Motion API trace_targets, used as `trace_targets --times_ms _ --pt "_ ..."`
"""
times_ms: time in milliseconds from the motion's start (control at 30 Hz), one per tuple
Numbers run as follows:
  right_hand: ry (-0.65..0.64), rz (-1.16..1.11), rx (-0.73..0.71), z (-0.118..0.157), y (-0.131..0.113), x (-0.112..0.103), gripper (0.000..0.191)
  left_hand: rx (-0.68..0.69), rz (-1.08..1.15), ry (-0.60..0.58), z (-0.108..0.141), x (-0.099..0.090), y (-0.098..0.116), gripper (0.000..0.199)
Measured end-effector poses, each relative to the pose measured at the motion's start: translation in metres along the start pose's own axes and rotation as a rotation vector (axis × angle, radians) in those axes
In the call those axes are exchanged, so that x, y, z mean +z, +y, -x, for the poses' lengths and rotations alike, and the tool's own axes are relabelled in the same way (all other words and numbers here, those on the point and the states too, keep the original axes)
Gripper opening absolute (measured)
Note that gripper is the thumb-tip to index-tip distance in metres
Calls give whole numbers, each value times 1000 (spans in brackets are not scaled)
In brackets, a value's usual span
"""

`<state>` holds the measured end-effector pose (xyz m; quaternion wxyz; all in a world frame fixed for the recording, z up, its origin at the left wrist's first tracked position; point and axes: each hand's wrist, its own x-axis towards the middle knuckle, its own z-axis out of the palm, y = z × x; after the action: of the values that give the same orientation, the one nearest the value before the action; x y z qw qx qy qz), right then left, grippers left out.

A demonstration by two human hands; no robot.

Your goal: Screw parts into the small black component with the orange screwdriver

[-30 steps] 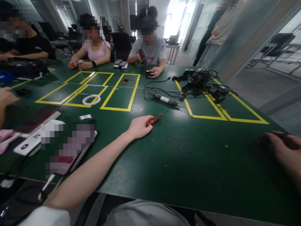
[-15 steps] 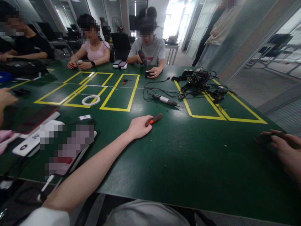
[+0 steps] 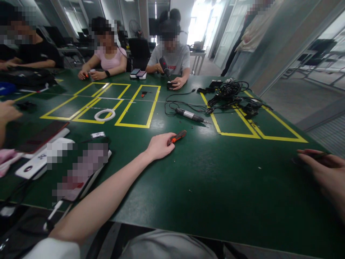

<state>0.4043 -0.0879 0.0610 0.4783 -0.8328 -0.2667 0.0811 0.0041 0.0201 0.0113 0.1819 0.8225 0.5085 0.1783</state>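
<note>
My left hand (image 3: pixel 161 145) rests on the green table, its fingers closed round a screwdriver (image 3: pixel 179 137) with an orange and dark handle. The handle's end sticks out to the right past my fingers; the other end is hidden. At the right edge, my right hand (image 3: pixel 323 167) is curled with thumb and fingers round something dark and thin, too dim to name. Beyond my left hand lies a black-and-silver electric screwdriver (image 3: pixel 188 114) with a cord, its tip pointing right.
Tangled black cables (image 3: pixel 228 93) lie at the back right over yellow tape outlines. A white ring (image 3: pixel 105 114) sits left of centre. Phones and a white power bank (image 3: pixel 32 167) lie at the left. Across the table, a co-worker holds a power drill (image 3: pixel 164 66) over a black part.
My right hand has shifted slightly, its thumb now stretched further left over the dark thing. The left hand with the screwdriver stays in place.
</note>
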Motion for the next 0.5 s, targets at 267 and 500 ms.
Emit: trace_targets --times_ms 267,500 --pt "154 -14 -65 -24 21 5 61 1 -11 0 -1 1 -1 47" --pt "-430 66 -526 51 -3 15 47 4 -13 4 -1 3 -4 48"
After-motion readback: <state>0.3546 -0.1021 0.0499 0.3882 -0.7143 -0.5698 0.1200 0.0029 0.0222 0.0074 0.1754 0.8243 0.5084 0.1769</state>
